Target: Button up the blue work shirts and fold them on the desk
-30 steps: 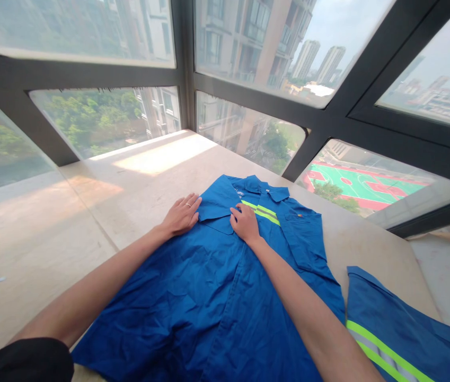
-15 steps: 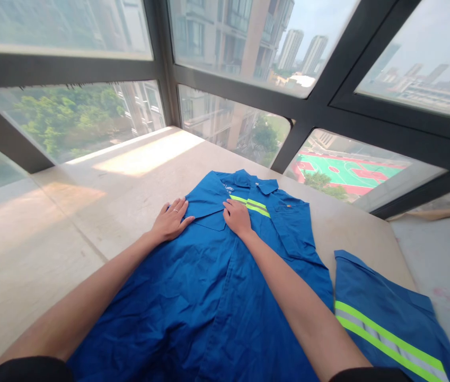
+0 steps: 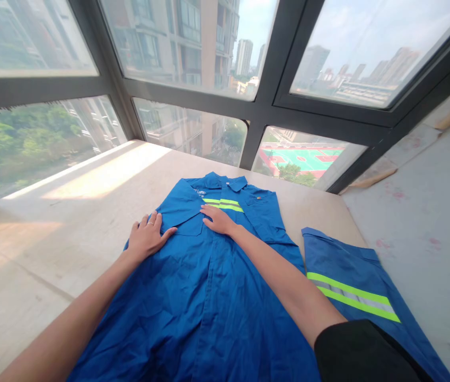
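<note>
A blue work jacket point(image 3: 177, 297) lies front side up, its collar at the far end and a yellow-green and silver reflective band point(image 3: 225, 204) across the chest. Both sleeves are folded inward over the front. My left hand point(image 3: 147, 235) rests flat on the jacket's left edge, fingers spread, a ring on one finger. Lying palm down near the chest band, my right hand point(image 3: 219, 219) touches the end of the left-side folded sleeve point(image 3: 181, 207), its fingers stretched out. Wrinkles run through the lower part of the jacket.
Right of the jacket lies another folded blue garment point(image 3: 344, 265) with a reflective band. Both garments are on a pale stone-like ledge point(image 3: 89, 233). Dark window frames point(image 3: 193, 90) border the far side, and a patterned wall point(image 3: 427, 228) stands at the right.
The view has turned right, so everything sits further left. My right hand's fingers have straightened from a curled pose beside the sleeve end. My left hand stays at the jacket's edge, slightly nearer me.
</note>
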A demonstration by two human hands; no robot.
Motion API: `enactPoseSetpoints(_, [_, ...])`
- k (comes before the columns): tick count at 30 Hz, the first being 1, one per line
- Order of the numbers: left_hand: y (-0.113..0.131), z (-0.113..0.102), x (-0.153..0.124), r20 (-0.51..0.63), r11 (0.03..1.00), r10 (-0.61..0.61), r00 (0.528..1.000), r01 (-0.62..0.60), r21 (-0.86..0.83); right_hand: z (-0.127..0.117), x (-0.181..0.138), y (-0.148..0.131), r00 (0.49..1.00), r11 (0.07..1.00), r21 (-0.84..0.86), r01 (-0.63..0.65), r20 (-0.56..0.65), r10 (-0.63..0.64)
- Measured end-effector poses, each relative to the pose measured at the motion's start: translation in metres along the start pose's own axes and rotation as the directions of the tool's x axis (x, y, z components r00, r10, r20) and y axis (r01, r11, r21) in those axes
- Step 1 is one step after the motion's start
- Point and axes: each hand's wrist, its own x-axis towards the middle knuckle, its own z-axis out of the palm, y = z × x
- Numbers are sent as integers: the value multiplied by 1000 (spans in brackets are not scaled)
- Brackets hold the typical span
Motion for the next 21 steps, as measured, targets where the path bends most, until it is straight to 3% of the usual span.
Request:
enactPoseSetpoints(5, [-5,5,1,21,998,-16,1000,17,-53,-20,-38,-9,993,995,-87,49,112,-39])
enactPoseSetpoints(9, [-10,6,4,45,995,-22,999,26,-99,-43,-85,-20,997,966,-257,33,76,-14])
enactPoseSetpoints(12, [-6,-1,9,110,990,-67,992,80,-120,-60,-118,-22,990,920,-369,-132,-5,140])
enactPoseSetpoints(15, [12,-11,9,64,991,-95,993,100,-85,-68,-143,-16,923,843,-396,-365,-37,382])
enactPoseSetpoints(18, [43,-14,-3,-52,994,91,994,-94,-47,-64,-160,-8,866,799,-394,-454,17,500])
enactPoseSetpoints(21, [77,-6,-18,3,926,372,928,-371,-65,-56,-168,-3,878,799,-414,-435,0,478])
